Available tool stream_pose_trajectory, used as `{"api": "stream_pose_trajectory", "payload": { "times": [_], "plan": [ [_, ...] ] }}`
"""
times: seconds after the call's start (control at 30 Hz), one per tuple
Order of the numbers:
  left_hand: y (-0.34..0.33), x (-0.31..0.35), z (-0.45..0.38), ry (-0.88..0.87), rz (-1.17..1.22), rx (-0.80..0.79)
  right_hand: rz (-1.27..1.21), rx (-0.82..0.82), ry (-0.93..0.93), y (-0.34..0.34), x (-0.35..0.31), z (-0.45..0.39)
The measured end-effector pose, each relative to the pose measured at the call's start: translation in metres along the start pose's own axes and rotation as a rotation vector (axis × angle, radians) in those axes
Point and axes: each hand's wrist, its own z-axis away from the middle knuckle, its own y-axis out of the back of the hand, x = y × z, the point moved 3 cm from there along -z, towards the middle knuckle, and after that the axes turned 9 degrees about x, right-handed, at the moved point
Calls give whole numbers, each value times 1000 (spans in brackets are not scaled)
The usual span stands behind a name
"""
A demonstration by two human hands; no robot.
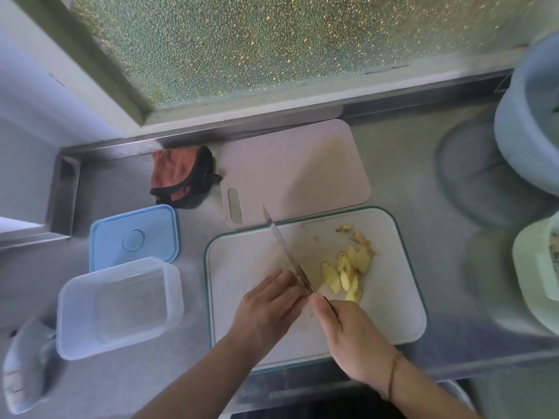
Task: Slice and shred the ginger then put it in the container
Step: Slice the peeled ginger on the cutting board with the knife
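I am looking down from the head camera at a steel counter (408,189) under a frosted window. In the lower middle of the frame my right hand (352,334) is gripping the handle of a knife (286,252), fingers curled round it, with the blade running up and to the left across a white cutting board (393,297) with a teal rim. My left hand (266,309) is lying just left of the blade, fingers bent down onto the board; it is covering whatever sits beneath it, so I cannot tell whether it is holding a piece of ginger. Just right of the blade, pale yellow ginger slices (348,273) are lying in a loose overlapping heap on the board, with a few scraps trailing toward its upper right.

A second, pinkish cutting board (302,170) is lying above the white one, its lower edge tucked under or against it. Left of that a crumpled orange and black cloth (181,176) is sitting against the back ledge. In the lower left a clear plastic container (119,306) is standing open, well apart from the ginger, and its blue lid (133,237) is lying flat just above it, touching or nearly touching its rim. A blurred packet (27,367) is showing at the far lower left. At the right edge a blue tub (526,128) and a pale green tub (535,282) are partly cut off.
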Motion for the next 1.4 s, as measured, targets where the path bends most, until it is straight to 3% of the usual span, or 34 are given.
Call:
{"api": "stream_pose_trajectory", "payload": {
  "times": [0.9, 1.1, 1.27, 1.4],
  "plan": [
    [1, -1, -1, -14, -3, 13, -10, 14, -4, -11, 24, 12],
    [2, 0, -4, 33, 63, 6, -158, 32, 83, -22, 3, -24],
    [1, 0, -3, 14, 16, 13, -68, 31, -48, -15, 26, 8],
    [1, 1, -2, 48, 55, 27, -117, 29, -2, -19, 5, -18]
  ]
}}
